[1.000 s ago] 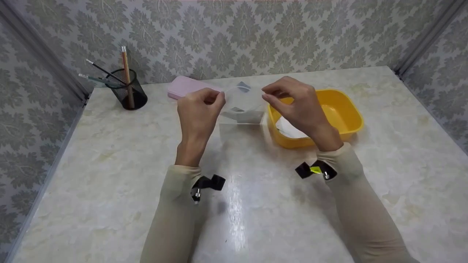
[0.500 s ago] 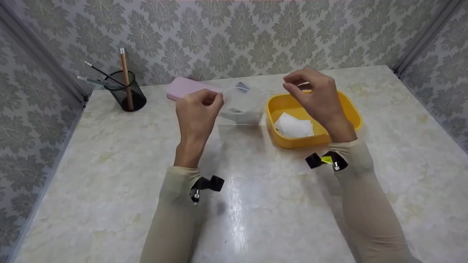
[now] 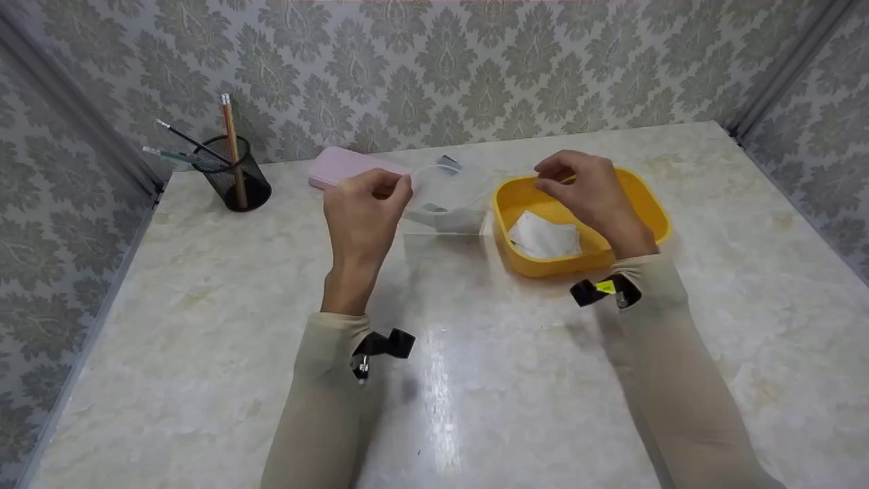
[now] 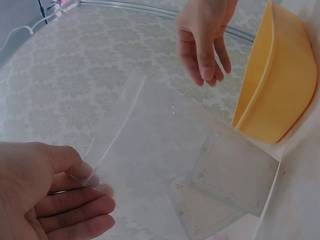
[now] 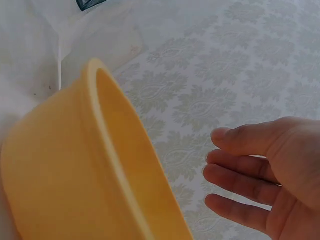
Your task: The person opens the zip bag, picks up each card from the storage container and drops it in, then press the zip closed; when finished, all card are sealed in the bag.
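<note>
My left hand [image 3: 363,221] pinches the top edge of a clear zip bag [image 4: 145,130], which stands upright on the table. Inside the bag lie two flat square packets [image 4: 235,170] with patterned borders, seen in the left wrist view. To the bag's right is a yellow plastic basin [image 3: 526,268] with white flat packets [image 3: 545,234] in it. My right hand [image 3: 590,193] hovers over the basin. Its fingers are loosely bent, and the right wrist view shows nothing between them.
A pink case [image 3: 346,166] lies behind my left hand. At the back left stands a black mesh cup [image 3: 234,176] with several pencils. A small dark item [image 3: 449,161] shows behind the bag. Patterned walls close off the table's back and sides.
My right hand has left the bag's right edge and moved right over the basin, then dipped slightly. The white packets have come into fuller view. My left hand stays on the bag.
</note>
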### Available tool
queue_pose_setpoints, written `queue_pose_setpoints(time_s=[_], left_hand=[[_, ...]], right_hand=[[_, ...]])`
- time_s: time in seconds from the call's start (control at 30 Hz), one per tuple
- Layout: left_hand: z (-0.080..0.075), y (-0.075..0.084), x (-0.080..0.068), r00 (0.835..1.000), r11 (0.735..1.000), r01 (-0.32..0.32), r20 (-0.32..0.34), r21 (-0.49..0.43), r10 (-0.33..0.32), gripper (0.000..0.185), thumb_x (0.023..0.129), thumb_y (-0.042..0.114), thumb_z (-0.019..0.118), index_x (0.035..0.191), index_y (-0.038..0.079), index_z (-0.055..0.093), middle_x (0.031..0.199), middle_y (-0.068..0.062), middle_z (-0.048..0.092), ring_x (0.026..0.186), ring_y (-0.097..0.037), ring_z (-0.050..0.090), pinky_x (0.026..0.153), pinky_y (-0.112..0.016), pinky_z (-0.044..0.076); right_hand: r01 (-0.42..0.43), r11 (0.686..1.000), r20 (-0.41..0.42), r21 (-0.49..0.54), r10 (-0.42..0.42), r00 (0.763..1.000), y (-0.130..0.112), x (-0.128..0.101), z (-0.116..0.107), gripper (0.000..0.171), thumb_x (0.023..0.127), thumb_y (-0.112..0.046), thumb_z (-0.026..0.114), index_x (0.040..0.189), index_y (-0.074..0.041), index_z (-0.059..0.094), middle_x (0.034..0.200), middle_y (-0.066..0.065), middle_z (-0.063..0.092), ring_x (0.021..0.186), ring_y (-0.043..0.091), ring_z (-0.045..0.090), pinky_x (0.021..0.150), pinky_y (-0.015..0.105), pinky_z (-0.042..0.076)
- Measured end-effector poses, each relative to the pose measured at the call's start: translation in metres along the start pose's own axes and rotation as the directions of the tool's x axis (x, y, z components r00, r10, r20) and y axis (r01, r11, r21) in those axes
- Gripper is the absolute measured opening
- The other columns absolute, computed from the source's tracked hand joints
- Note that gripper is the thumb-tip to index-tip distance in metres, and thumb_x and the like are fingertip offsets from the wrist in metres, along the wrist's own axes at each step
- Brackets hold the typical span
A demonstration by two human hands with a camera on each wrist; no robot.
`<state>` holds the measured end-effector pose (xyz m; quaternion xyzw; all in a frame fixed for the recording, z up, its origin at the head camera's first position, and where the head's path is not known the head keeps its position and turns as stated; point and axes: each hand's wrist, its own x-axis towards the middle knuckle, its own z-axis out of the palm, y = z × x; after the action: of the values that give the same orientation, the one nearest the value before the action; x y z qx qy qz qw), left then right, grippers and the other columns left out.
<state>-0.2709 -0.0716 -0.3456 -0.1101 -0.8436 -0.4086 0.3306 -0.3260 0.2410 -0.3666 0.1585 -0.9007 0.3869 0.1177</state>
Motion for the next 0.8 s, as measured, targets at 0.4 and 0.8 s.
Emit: queue_pose_setpoints(time_s=[0.4,0.8], left_hand=[[0.000,-0.001,0.000,1.000,1.000,0.001,-0.004,-0.005,-0.001,0.017,0.097,0.012,0.073,0.088,0.003,0.084,0.078,-0.009,0.077,0.069,-0.023,0.073,0.071,-0.040,0.058],[0.000,-0.001,0.000,1.000,1.000,-0.002,-0.011,0.002,0.002,0.016,0.096,0.011,0.075,0.088,0.002,0.084,0.077,-0.009,0.077,0.068,-0.022,0.073,0.070,-0.040,0.058]], right_hand=[[-0.205,0.976,0.236,-0.076,0.217,0.947,0.038,0.006,0.020,0.030,0.100,-0.012,0.076,0.124,0.006,0.072,0.117,0.022,0.072,0.106,0.035,0.066,0.095,0.047,0.054],[-0.269,0.948,0.338,-0.169,0.312,0.888,0.039,0.003,0.025,0.033,0.093,-0.016,0.085,0.116,0.003,0.071,0.111,0.018,0.068,0.098,0.033,0.057,0.092,0.043,0.048]])
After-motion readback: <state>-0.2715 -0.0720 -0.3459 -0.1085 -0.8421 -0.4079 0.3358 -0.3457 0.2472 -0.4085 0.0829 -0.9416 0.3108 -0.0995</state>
